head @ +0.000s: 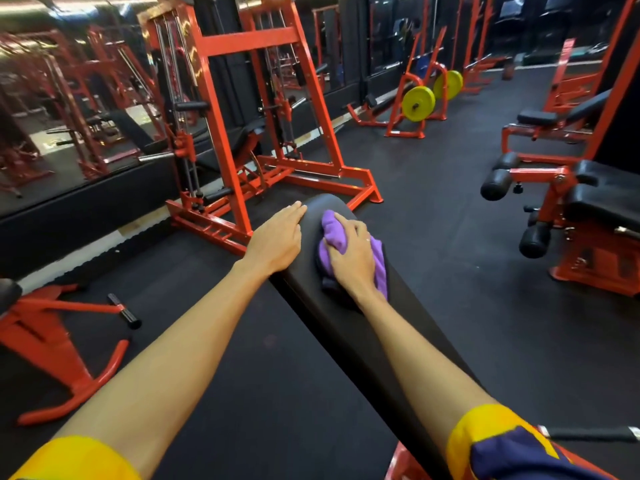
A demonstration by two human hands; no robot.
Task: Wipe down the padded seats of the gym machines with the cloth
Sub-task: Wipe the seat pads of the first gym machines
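Closest in, the long black bench pad (322, 323) runs away from the person, both bare forearms stretched along it. Near its rounded far end the right hand (353, 258) clutches a bunched purple cloth (334, 230) and presses it on the vinyl. The left hand (277, 237) lies flat with straight fingers on the pad's left edge, just beside. The cloth looks soft, light and floppy, probably best held wadded under the palm. Beyond stands a red cable machine (221, 98).

A red cable tower (249, 43) stands just beyond the fingers (294, 210); yellow weight plates (418, 103) sit farther right, a mirror (52, 116) left.
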